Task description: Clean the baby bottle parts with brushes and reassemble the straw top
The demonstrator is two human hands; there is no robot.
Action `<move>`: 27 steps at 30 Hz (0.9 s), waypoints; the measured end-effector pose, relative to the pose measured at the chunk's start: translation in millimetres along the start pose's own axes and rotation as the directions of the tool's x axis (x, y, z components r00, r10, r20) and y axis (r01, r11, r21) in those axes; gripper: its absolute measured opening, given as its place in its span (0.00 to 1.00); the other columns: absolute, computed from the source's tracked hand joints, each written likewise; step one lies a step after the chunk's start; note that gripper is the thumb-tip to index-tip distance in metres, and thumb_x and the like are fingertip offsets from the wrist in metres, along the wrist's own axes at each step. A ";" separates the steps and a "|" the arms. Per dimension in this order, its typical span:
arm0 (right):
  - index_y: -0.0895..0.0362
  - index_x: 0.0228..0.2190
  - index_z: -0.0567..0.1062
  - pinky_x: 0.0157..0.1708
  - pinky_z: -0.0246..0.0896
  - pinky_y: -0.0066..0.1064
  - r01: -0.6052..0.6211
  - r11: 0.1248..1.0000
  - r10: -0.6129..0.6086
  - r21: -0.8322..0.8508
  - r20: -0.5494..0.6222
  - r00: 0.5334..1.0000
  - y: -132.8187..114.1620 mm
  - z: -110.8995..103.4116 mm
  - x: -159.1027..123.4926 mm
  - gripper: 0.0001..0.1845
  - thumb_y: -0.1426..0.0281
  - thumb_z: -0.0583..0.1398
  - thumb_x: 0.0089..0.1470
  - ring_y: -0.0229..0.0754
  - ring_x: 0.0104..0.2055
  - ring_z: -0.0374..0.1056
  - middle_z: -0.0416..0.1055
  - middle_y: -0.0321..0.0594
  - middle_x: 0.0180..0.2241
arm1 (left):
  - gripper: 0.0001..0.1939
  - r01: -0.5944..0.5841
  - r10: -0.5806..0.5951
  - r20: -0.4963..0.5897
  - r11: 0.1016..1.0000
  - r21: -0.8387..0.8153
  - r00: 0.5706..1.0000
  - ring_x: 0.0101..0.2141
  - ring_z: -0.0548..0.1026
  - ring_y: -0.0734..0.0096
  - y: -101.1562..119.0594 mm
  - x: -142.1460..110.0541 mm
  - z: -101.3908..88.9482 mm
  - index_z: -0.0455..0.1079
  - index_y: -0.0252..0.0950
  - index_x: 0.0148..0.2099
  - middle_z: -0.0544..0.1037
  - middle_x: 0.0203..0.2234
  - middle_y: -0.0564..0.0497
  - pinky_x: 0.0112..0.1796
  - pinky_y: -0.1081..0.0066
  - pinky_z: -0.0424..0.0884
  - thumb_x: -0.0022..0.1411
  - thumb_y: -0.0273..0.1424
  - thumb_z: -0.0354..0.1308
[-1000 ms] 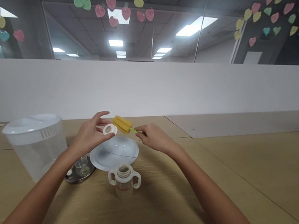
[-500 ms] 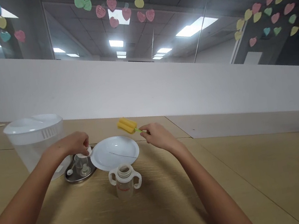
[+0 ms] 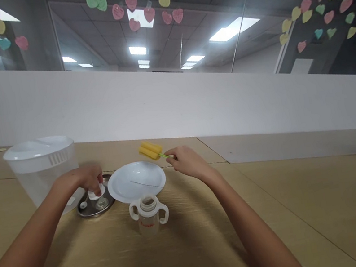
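My left hand (image 3: 85, 178) is closed over a small white ring-shaped bottle collar (image 3: 96, 193), held just above a round metal tray (image 3: 86, 210) that carries small clear bottle parts. My right hand (image 3: 186, 161) pinches the thin green handle of a yellow sponge brush (image 3: 150, 150), whose head sticks out to the left above the far rim of a white plate (image 3: 136, 182). An open baby bottle with two white handles (image 3: 149, 214) stands upright on the wooden table, just in front of the plate and between my arms.
A large translucent jug with a white lid (image 3: 44, 169) stands at the left, right behind my left hand. A white partition wall (image 3: 193, 103) runs along the table's far edge. Paper hearts stick on the glass above.
My left hand has carried the white collar away from the brush, down and left to the metal tray. My right hand has kept the brush almost still.
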State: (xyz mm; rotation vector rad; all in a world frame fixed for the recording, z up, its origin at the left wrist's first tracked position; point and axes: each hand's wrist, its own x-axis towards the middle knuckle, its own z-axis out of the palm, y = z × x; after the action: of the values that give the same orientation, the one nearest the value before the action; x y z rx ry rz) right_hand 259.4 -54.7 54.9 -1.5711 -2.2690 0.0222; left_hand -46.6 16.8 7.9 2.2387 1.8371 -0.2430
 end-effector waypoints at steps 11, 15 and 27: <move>0.59 0.44 0.76 0.28 0.54 0.25 0.001 1.000 -0.002 0.006 0.011 1.000 -0.6 -0.2 -0.8 0.17 0.71 0.52 0.56 0.39 0.28 0.69 0.75 0.40 0.25 | 0.12 0.063 -0.059 0.060 0.995 -0.081 0.997 0.22 0.73 0.60 13.1 8.7 14.3 0.69 0.33 0.21 0.73 0.17 0.47 0.25 0.66 0.68 0.30 0.33 0.64; 0.59 0.44 0.76 0.29 0.54 0.25 0.008 1.000 -0.008 -0.003 0.014 1.000 0.6 1.0 -0.1 0.17 0.71 0.52 0.56 0.39 0.29 0.69 0.76 0.41 0.27 | 0.12 0.040 -0.036 0.043 0.995 -0.093 0.998 0.22 0.73 0.60 14.9 14.6 19.2 0.71 0.32 0.23 0.74 0.19 0.47 0.25 0.66 0.69 0.30 0.32 0.64; 0.58 0.44 0.76 0.31 0.56 0.25 0.016 1.000 -0.016 -0.017 0.015 1.000 0.0 0.1 -0.7 0.17 0.71 0.52 0.56 0.38 0.29 0.69 0.76 0.41 0.29 | 0.13 0.010 0.002 0.086 0.991 -0.135 0.996 0.20 0.73 0.63 17.4 4.9 12.0 0.74 0.34 0.25 0.76 0.21 0.47 0.23 0.68 0.69 0.32 0.33 0.63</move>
State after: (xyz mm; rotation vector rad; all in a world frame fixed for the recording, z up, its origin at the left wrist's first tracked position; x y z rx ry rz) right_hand 259.6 -55.4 54.6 -1.5664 -2.2984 0.0101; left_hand -28.4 14.9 -3.6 2.1006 1.7586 -0.2056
